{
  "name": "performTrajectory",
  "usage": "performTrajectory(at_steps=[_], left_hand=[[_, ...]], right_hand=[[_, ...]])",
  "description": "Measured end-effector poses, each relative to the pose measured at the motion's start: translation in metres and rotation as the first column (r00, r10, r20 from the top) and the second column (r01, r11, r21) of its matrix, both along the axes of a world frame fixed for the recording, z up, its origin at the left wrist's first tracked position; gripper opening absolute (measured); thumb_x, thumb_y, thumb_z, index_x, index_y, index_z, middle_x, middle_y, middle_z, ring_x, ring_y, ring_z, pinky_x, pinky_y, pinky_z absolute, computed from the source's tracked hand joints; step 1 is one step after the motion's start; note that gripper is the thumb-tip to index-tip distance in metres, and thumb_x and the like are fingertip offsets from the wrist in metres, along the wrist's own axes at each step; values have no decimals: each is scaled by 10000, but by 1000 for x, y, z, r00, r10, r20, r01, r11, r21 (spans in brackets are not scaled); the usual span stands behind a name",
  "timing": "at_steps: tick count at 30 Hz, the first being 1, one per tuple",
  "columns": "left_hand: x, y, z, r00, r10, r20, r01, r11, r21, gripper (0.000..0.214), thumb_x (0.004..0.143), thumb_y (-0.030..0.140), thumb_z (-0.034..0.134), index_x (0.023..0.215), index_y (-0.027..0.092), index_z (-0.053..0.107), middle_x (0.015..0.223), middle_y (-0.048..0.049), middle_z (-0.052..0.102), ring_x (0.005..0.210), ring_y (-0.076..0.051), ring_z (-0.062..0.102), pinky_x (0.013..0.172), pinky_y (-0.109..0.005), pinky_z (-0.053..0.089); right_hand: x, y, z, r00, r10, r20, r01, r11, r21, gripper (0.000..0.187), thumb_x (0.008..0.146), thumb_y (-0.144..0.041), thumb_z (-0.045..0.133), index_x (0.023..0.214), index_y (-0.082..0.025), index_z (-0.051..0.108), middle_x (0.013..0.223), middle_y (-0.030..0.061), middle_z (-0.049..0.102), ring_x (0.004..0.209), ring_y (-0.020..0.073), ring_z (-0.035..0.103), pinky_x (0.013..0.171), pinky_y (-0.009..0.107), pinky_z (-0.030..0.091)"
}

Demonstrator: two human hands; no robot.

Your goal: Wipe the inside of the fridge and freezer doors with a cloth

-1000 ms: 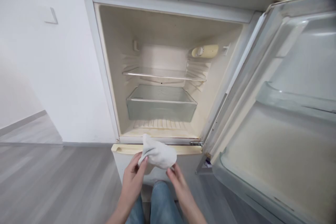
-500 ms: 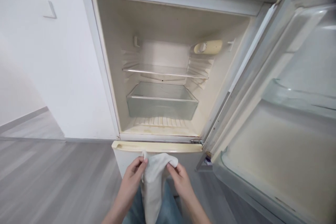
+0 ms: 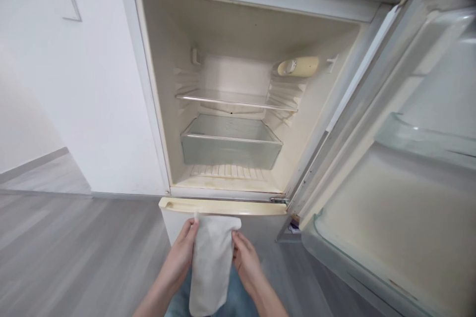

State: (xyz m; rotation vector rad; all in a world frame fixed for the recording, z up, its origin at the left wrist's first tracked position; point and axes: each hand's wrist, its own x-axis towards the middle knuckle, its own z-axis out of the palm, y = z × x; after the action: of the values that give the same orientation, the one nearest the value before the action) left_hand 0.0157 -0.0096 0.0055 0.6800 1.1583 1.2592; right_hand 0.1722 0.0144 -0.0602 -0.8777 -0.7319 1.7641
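Note:
A white cloth (image 3: 213, 262) hangs between my two hands, fairly flat and folded over along its top edge. My left hand (image 3: 185, 243) pinches its upper left corner. On the other side, my right hand (image 3: 243, 255) grips the right edge a little below the top. Both hands are in front of the lower door of a fridge, just under its cream handle strip (image 3: 226, 206). Above them the fridge compartment (image 3: 238, 20) stands open, with a clear shelf (image 3: 238, 99) and a see-through drawer (image 3: 230, 151) inside.
The open fridge door (image 3: 416, 218) fills the right side, with a clear door shelf (image 3: 424, 133). Inside, a cream thermostat housing (image 3: 303, 66) sits on the right wall. A white wall (image 3: 92, 99) with a switch (image 3: 71, 8) is at left, above grey flooring (image 3: 92, 252).
The cloth has gone from bunched and draped to spread out flatter. Both hands have shifted slightly left, still holding it. The fridge and its door look unchanged.

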Motion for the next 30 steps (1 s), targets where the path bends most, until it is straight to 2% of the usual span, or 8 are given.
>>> performTrajectory(at_steps=[3, 7, 10, 15, 20, 23, 26, 30], left_hand=[[-8, -5, -9, 989, -117, -94, 112, 992, -55, 577, 748, 548, 629, 1190, 247, 413, 810, -14, 720, 736, -171, 661, 653, -276, 487], [-6, -8, -6, 989, -68, -128, 68, 998, -5, 681, 730, 502, 670, 1251, 227, 329, 703, 8, 713, 652, -152, 648, 609, -247, 477], [1, -6, 2, 995, -32, -93, 37, 998, 59, 728, 745, 489, 661, 1313, 258, 267, 737, 4, 727, 665, -163, 670, 630, -266, 514], [-4, 5, 12, 989, 33, -144, -6, 984, 180, 757, 765, 463, 650, 1382, 335, 231, 816, 14, 707, 696, -155, 678, 621, -256, 533], [-25, 12, 20, 959, -43, -279, 115, 962, 249, 771, 766, 410, 660, 1406, 357, 233, 1118, -44, 646, 920, -161, 661, 763, -285, 566], [-39, 13, 18, 879, -135, -458, 261, 939, 224, 786, 718, 375, 705, 1391, 349, 300, 1359, -61, 517, 1111, -196, 593, 941, -358, 531], [-51, 15, 10, 720, -118, -683, 292, 946, 144, 690, 693, 391, 706, 1321, 290, 438, 1340, -63, 527, 1113, -213, 576, 1011, -416, 490], [-58, 18, 5, 550, -67, -832, 276, 955, 105, 361, 737, 415, 628, 1048, 235, 662, 1128, -75, 561, 1001, -220, 593, 877, -401, 550]], right_hand=[[6, 6, -5, 993, -90, 83, 88, 996, 27, 387, 700, -549, 721, 797, -181, 649, 826, 45, 718, 782, 199, 658, 704, 277, 494], [11, 9, -16, 962, -145, 233, 131, 989, 74, 414, 720, -578, 685, 788, -172, 638, 780, 44, 702, 715, 190, 627, 648, 267, 471], [8, 4, -15, 972, -85, 217, 80, 996, 34, 455, 731, -602, 663, 895, -178, 670, 898, 68, 715, 823, 210, 644, 703, 276, 481], [3, 7, 5, 973, 228, -45, -231, 969, -87, 554, 742, -627, 637, 1076, -186, 673, 1016, 98, 712, 917, 241, 659, 760, 326, 496], [5, 30, 19, 997, 72, 37, -72, 997, 4, 401, 644, -429, 793, 924, -187, 640, 811, 21, 706, 730, 160, 633, 690, 266, 466], [6, 39, 25, 990, -30, 136, 11, 990, 140, 494, 654, -421, 786, 1053, -209, 584, 701, -27, 654, 643, 119, 565, 630, 233, 419], [8, 40, 31, 967, -107, 233, 41, 962, 271, 650, 713, -440, 731, 1273, -222, 484, 693, -41, 610, 648, 115, 525, 642, 241, 401], [14, 31, 37, 874, 27, 485, -226, 906, 359, 713, 768, -509, 641, 1375, -195, 437, 733, -24, 550, 680, 132, 508, 681, 280, 424]])
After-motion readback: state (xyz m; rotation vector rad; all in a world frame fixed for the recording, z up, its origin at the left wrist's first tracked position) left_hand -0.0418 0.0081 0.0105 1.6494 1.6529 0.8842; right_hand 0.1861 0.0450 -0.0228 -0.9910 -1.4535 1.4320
